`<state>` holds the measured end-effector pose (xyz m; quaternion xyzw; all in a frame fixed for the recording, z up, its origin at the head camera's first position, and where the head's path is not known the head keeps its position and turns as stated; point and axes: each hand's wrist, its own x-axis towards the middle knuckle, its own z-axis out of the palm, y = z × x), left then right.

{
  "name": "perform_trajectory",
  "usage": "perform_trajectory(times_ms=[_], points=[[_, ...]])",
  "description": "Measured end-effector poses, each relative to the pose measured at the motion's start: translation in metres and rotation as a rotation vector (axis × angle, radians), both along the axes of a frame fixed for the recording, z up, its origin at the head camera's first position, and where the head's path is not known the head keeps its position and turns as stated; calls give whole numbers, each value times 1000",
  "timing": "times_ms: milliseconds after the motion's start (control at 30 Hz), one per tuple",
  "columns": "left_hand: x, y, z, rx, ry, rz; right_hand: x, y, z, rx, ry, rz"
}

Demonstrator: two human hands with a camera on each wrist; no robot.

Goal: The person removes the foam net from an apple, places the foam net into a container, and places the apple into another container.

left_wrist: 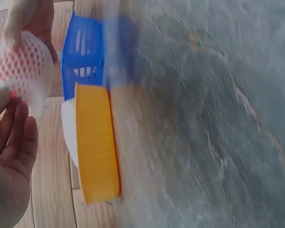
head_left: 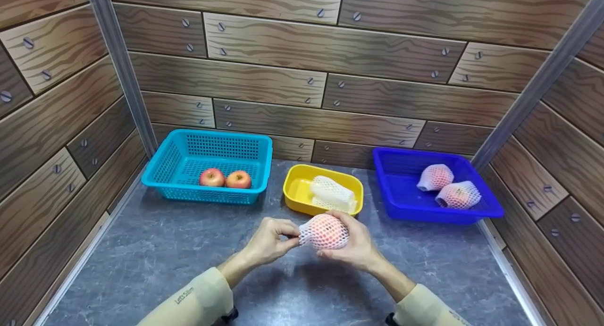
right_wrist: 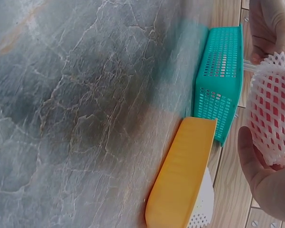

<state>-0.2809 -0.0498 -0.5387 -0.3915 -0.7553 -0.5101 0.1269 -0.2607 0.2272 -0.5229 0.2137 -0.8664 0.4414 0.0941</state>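
Observation:
An apple in a white foam net (head_left: 329, 231) is held above the table, in front of the yellow basket (head_left: 295, 204). My right hand (head_left: 357, 243) grips its right side, thumb below and fingers over the top. The left hand (head_left: 271, 241) pinches the gathered end of the net on the left. In the left wrist view the netted apple (left_wrist: 26, 66) sits between both hands, with the left hand (left_wrist: 14, 152) nearest. The right wrist view shows the net (right_wrist: 273, 109) stretched over the red fruit, with the right hand (right_wrist: 270, 185) around its lower part.
White foam nets (head_left: 332, 193) lie in the yellow basket. At the left, a teal basket (head_left: 160, 187) holds two bare apples (head_left: 225, 179). On the right stands a blue basket (head_left: 401, 212) with two netted apples (head_left: 448, 187). Wood-patterned walls (head_left: 283, 43) enclose the grey table (head_left: 155, 250).

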Motion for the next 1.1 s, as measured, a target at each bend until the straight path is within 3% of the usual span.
perform_trajectory(times_ms=[133, 333, 567, 700, 867, 1000, 1100], points=[[6, 4, 3, 50, 21, -9, -1, -1, 0, 0, 14, 3], [16, 8, 8, 117, -135, -35, 1, -1, 2, -4, 6, 12], [22, 13, 8, 105, -307, -110, 3, -2, 3, 31, 49, 47], [22, 14, 4, 79, -356, -138, 7, -3, 5, 72, 53, 47], [23, 17, 1, 40, -402, -128, 10, -5, 7, 116, 76, 66], [22, 17, 0, 62, -433, -141, 9, -4, 7, 60, 66, 100], [20, 16, 0, 127, -452, -206, 8, -1, 7, -34, 34, 149]])
